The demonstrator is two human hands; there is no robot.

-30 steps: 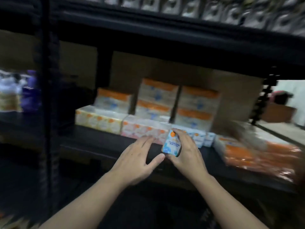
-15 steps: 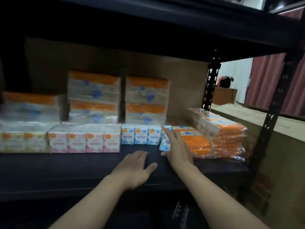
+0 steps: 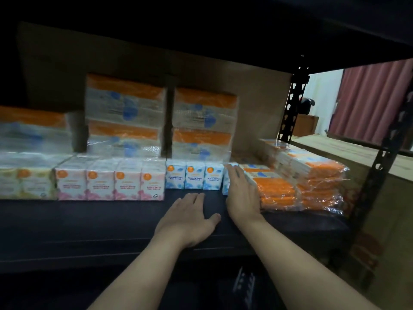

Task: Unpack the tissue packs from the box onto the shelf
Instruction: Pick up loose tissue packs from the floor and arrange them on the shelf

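A row of three blue mini tissue packs (image 3: 194,177) stands on the dark shelf (image 3: 100,222). A fourth blue pack (image 3: 225,183) stands at the row's right end, slightly tilted. My right hand (image 3: 242,194) lies against its right side and top with straight fingers, pressing it toward the row; the thumb is hidden. My left hand (image 3: 190,218) rests flat on the shelf in front of the blue packs, holding nothing. The box is out of view.
Pink mini packs (image 3: 109,180) and yellow ones (image 3: 24,183) continue the row to the left. Tall orange-topped bundles (image 3: 125,115) stack behind. Flat orange packs in plastic (image 3: 299,184) lie right of my hand. A black upright post (image 3: 292,101) stands at the shelf's right.
My right hand carried the blue pack forward and set it at the right end of the blue row. My left hand dropped flat onto the shelf. The camera came closer.
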